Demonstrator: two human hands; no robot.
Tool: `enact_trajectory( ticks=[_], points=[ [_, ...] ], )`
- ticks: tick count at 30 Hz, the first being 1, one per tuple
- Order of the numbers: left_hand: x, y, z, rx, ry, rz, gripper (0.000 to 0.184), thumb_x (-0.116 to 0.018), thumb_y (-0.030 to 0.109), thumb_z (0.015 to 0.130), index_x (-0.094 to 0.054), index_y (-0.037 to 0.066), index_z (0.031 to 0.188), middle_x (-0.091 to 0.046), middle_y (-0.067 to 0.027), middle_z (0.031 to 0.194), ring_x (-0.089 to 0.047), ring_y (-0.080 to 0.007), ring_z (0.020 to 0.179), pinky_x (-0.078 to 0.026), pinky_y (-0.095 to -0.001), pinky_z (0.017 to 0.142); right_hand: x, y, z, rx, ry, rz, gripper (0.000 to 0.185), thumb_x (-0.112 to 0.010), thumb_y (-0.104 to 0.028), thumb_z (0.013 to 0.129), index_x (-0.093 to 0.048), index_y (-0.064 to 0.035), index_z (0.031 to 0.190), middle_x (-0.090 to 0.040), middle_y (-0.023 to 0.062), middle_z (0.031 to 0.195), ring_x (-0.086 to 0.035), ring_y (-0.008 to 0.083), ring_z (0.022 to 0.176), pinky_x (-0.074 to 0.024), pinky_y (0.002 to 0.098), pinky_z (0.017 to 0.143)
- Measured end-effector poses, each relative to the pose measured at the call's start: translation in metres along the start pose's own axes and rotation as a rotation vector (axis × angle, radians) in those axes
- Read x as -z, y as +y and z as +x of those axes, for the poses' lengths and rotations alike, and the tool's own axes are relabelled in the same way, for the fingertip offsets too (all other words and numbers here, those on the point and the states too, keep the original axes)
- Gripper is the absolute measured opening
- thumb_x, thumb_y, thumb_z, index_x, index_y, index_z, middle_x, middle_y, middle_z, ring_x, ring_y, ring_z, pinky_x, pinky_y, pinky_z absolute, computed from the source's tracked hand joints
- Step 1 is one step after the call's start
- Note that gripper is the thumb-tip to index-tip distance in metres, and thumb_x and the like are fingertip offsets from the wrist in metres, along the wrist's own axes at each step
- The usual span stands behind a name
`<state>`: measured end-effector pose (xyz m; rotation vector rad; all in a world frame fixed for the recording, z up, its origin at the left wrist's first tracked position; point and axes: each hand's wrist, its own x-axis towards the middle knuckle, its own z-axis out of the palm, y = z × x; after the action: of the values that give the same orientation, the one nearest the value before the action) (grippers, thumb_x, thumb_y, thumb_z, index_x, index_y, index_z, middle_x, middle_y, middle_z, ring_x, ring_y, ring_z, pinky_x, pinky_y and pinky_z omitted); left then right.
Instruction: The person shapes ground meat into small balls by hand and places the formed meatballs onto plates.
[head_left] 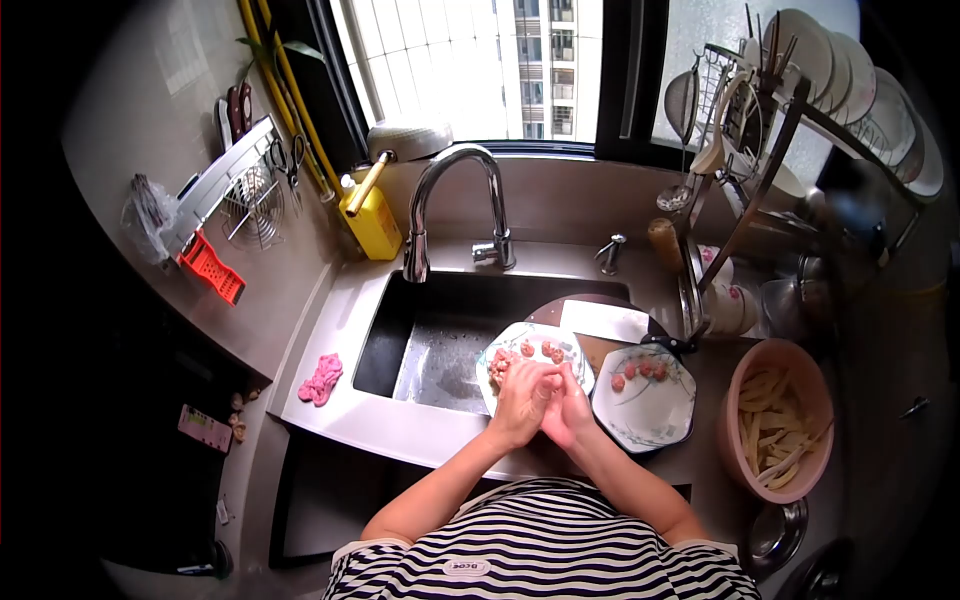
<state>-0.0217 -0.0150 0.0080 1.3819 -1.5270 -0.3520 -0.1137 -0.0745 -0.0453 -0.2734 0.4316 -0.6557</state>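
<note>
My left hand and my right hand are pressed together, palm to palm with fingers overlapping. Whatever lies between them is hidden. Both are over the near edge of a patterned plate. On this plate, a mound of minced meat sits at the left, partly covered by my left hand, and several small meatballs lie toward the back. To the right of my hands, a second plate carries several more meatballs in a loose row.
A cleaver rests on a round cutting board behind the plates. The sink and faucet are at left, with a pink cloth. At right stand a pink basin of pale strips and a dish rack.
</note>
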Motion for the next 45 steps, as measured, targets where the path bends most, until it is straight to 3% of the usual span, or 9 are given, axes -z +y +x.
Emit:
enact_trajectory(
  ticks=[7, 13, 17, 23, 27, 31, 33, 36, 45],
  points=[
    [0.015, -0.016, -0.015, -0.005, 0.085, 0.098, 0.06, -0.033, 0.051, 0.091, -0.049, 0.0, 0.12, -0.047, -0.0209, 0.123, -0.034, -0.0386, 0.123, -0.022, -0.0477, 0.102, -0.023, 0.004, 0.018, -0.043, 0.1, 0.063, 0.038, -0.035, -0.035, 0.095, -0.053, -0.0017, 0.102, -0.059, 0.0097, 0.092, -0.058, 0.0182, 0.082, -0.0496, 0.0319, 0.076],
    [0.041, -0.036, -0.006, 0.892, 0.058, -1.453, 0.04, -0.033, 0.036, 0.095, -0.05, 0.004, 0.112, -0.053, -0.0119, 0.114, -0.051, -0.0222, 0.106, -0.042, -0.0393, 0.089, -0.054, 0.012, -0.003, 0.761, -0.282, -1.297, 0.037, -0.047, -0.018, 0.091, -0.046, 0.0029, 0.122, -0.052, 0.0148, 0.116, -0.049, 0.0225, 0.109, -0.0359, 0.032, 0.095],
    [0.034, -0.068, -0.01, 0.885, -0.076, -1.831, 0.032, -0.037, 0.036, 0.095, -0.053, 0.01, 0.087, -0.052, -0.001, 0.065, -0.046, -0.0089, 0.051, -0.04, -0.0199, 0.042, -0.078, -0.011, -0.023, 0.947, -0.294, -1.539, 0.029, -0.05, -0.013, 0.089, -0.053, 0.0009, 0.114, -0.053, 0.0158, 0.117, -0.049, 0.0264, 0.11, -0.0356, 0.0335, 0.095],
    [0.044, -0.006, 0.008, 0.741, 0.292, -1.079, 0.046, -0.035, 0.043, 0.094, -0.05, 0.008, 0.067, -0.037, 0.0012, 0.049, -0.031, -0.0089, 0.036, -0.029, -0.0215, 0.029, -0.055, -0.004, -0.012, 0.349, -0.078, -0.801, 0.037, -0.04, -0.031, 0.095, -0.055, -0.0012, 0.109, -0.059, 0.0085, 0.106, -0.058, 0.017, 0.094, -0.0463, 0.0286, 0.078],
    [0.03, -0.03, -0.011, -0.025, 0.223, 0.138, 0.049, -0.04, 0.049, 0.089, -0.058, 0.004, 0.083, -0.056, -0.0072, 0.076, -0.053, -0.0218, 0.071, -0.044, -0.0343, 0.063, -0.059, 0.014, 0.001, -0.077, -0.099, -0.11, 0.049, -0.031, -0.042, 0.095, -0.045, -0.0023, 0.12, -0.048, 0.0126, 0.124, -0.046, 0.0237, 0.114, -0.0397, 0.0379, 0.095],
    [0.027, -0.041, -0.01, -0.072, 0.423, 0.158, 0.048, -0.041, 0.048, 0.088, -0.055, 0.004, 0.102, -0.057, -0.0134, 0.086, -0.051, -0.0295, 0.09, -0.038, -0.0383, 0.082, -0.034, 0.008, 0.027, -0.128, -0.118, -0.086, 0.043, -0.036, -0.039, 0.094, -0.048, -0.0046, 0.117, -0.049, 0.0115, 0.122, -0.045, 0.0231, 0.115, -0.0358, 0.0379, 0.099],
    [0.036, -0.046, -0.009, 0.062, 0.386, -0.136, 0.046, -0.04, 0.044, 0.09, -0.055, 0.002, 0.103, -0.057, -0.0128, 0.085, -0.055, -0.0254, 0.087, -0.043, -0.037, 0.079, -0.032, -0.005, 0.031, -0.21, -0.017, -0.227, 0.028, -0.042, -0.033, 0.094, -0.056, -0.0103, 0.086, -0.057, -0.0001, 0.071, -0.05, 0.0077, 0.054, -0.0403, 0.0181, 0.046],
    [0.033, -0.06, -0.005, 0.525, 0.3, -0.901, 0.044, -0.034, 0.04, 0.095, -0.054, 0.001, 0.098, -0.056, -0.0068, 0.086, -0.056, -0.0108, 0.081, -0.048, -0.0251, 0.071, -0.059, 0.0, 0.027, -0.037, 0.069, -0.45, 0.038, -0.038, -0.038, 0.094, -0.042, -0.0138, 0.066, -0.037, -0.0032, 0.052, -0.026, 0.005, 0.037, -0.0205, 0.0183, 0.032],
    [0.033, -0.079, -0.01, 0.929, 0.192, -1.983, 0.05, -0.035, 0.054, 0.089, -0.053, 0.009, 0.098, -0.058, -0.0063, 0.098, -0.057, -0.0183, 0.089, -0.048, -0.0337, 0.079, -0.108, 0.034, 0.024, 0.897, -0.481, -1.757, 0.012, -0.052, -0.009, 0.086, -0.058, 0.0007, 0.087, -0.058, 0.0121, 0.088, -0.056, 0.0235, 0.085, -0.0441, 0.031, 0.075]
  ],
)
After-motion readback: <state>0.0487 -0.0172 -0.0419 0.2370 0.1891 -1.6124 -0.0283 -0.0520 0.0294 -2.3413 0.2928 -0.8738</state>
